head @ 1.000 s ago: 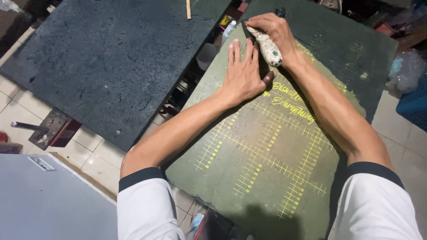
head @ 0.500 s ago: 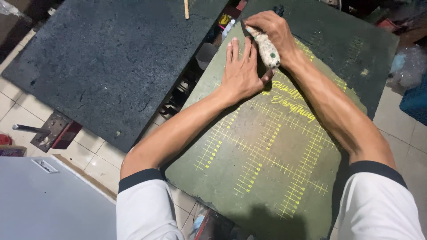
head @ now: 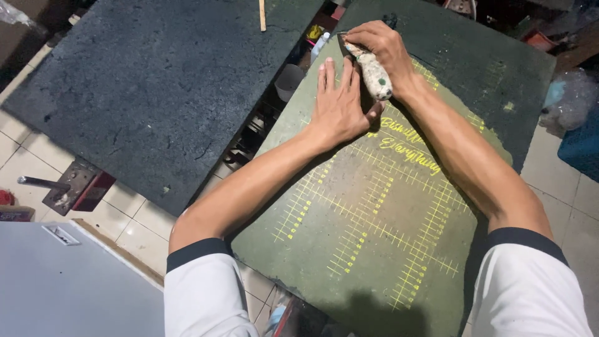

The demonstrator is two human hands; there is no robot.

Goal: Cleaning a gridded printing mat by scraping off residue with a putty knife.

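Scraper tool (head: 373, 72) with a paint-caked whitish handle sits gripped in the right hand (head: 382, 47), near the far edge of the green pallet board (head: 374, 237).

Right-hand fingers wrap closed around the handle, whose butt points back toward the person. The left hand (head: 337, 103) lies open and flat on the board just beside the tool, fingers spread forward. Yellow grid lines and lettering mark the board. A second dark board (head: 156, 81) lies to the left, with a wooden stick (head: 262, 14) at its far edge.

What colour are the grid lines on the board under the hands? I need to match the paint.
Yellow lines on the olive-green board, clearest in the head view.
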